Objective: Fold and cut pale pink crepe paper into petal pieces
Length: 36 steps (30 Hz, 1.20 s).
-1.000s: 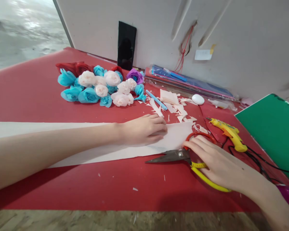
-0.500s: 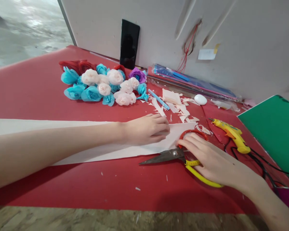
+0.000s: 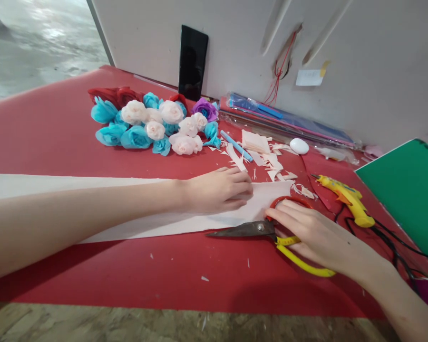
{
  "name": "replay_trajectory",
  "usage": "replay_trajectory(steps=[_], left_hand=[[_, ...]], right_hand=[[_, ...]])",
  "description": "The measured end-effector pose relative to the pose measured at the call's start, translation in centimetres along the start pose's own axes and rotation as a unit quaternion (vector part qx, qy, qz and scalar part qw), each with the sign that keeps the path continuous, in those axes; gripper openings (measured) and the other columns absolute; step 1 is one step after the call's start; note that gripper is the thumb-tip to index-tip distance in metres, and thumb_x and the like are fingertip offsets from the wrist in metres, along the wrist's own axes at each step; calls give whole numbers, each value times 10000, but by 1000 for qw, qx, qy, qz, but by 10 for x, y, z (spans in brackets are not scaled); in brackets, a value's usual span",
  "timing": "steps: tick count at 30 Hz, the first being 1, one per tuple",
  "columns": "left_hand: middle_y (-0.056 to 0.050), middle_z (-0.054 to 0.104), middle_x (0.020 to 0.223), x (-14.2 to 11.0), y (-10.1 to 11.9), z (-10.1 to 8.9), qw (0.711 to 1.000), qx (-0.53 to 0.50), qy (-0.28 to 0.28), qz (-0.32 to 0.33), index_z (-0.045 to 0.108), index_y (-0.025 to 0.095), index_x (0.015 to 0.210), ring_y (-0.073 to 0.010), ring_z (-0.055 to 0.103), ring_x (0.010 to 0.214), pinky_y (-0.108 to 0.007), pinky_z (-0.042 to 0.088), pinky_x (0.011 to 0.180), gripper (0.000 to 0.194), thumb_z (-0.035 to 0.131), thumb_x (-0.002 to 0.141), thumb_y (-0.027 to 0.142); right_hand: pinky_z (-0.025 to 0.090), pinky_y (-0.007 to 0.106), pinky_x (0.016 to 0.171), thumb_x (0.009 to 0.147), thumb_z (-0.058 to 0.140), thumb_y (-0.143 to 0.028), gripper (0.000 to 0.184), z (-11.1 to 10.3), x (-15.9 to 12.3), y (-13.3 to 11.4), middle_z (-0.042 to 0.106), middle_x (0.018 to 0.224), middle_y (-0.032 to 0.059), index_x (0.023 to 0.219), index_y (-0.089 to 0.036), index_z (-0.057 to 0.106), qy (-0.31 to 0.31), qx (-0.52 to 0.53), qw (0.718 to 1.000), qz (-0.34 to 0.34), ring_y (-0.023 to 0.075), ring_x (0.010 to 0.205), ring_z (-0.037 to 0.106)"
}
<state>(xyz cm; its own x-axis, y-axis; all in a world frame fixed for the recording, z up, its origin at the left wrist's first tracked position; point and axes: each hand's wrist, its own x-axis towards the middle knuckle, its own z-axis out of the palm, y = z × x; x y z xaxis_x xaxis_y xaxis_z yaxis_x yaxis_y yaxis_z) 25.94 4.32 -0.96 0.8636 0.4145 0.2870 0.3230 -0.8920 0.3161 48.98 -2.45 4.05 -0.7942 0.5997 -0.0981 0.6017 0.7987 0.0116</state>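
A long strip of white paper (image 3: 135,230) lies across the red-covered table. My left hand (image 3: 219,189) rests palm down on it, its fingers stretched out and slightly bent, pressing near the strip's right end. In my right hand (image 3: 312,230) is a pair of scissors (image 3: 245,228), one handle red and the other yellow. Their dark blades lie closed or nearly so, pointing left along the strip's near edge. My right fingers rest over the red handle and reach through the loops, partly hidden.
Paper flowers (image 3: 137,137) in blue, pink, red and purple sit behind my left hand. Pale scraps (image 3: 257,141), a blue pen (image 3: 236,146) and a white oval object (image 3: 299,146) lie beyond. A phone (image 3: 192,62) leans at the back. A yellow glue gun (image 3: 349,199) with cords lies right.
My right hand and the scissors have shifted very slightly right, and the blades look closer together. My left hand stays on the paper. The view has moved a little.
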Motion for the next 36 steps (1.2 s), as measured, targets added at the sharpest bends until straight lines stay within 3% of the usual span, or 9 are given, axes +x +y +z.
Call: replay_trajectory(steps=[7,12,17,27,36], left_hand=[[-110,613,1087,-1,0,1,1000,4,5,4,586,139,1062,-225,525,993,-344,410,898,224,422,930,215],[-108,616,1082,0,-2,1,1000,5,6,6,586,137,1069,-224,527,991,-345,412,902,226,427,929,218],[-113,613,1093,0,-2,2,1000,6,9,6,592,122,1072,-230,531,995,-346,411,901,227,444,920,203],[-126,609,1114,0,-1,3,1000,10,10,8,590,112,1086,-234,536,991,-353,414,899,249,425,930,214],[-121,613,1104,0,-1,2,1000,15,12,3,596,114,1075,-231,542,989,-346,420,891,234,446,926,214]], right_hand=[[451,287,592,741,471,-27,282,-1,-4,2,629,773,62,968,-158,574,29,-8,999,-43,202,711,584],[454,292,596,719,448,-8,320,-2,-5,0,640,795,77,973,-149,582,37,-21,998,-45,210,721,592],[486,346,655,676,439,-36,370,-4,-6,-7,626,888,112,1009,-138,565,7,-41,999,-11,252,798,586],[498,387,645,660,424,-32,420,-5,2,-16,586,861,105,1059,-107,531,-14,-23,1000,16,261,775,554],[510,408,698,688,433,-42,376,-2,10,-18,599,914,118,1041,-124,534,-17,6,1000,12,265,832,562]])
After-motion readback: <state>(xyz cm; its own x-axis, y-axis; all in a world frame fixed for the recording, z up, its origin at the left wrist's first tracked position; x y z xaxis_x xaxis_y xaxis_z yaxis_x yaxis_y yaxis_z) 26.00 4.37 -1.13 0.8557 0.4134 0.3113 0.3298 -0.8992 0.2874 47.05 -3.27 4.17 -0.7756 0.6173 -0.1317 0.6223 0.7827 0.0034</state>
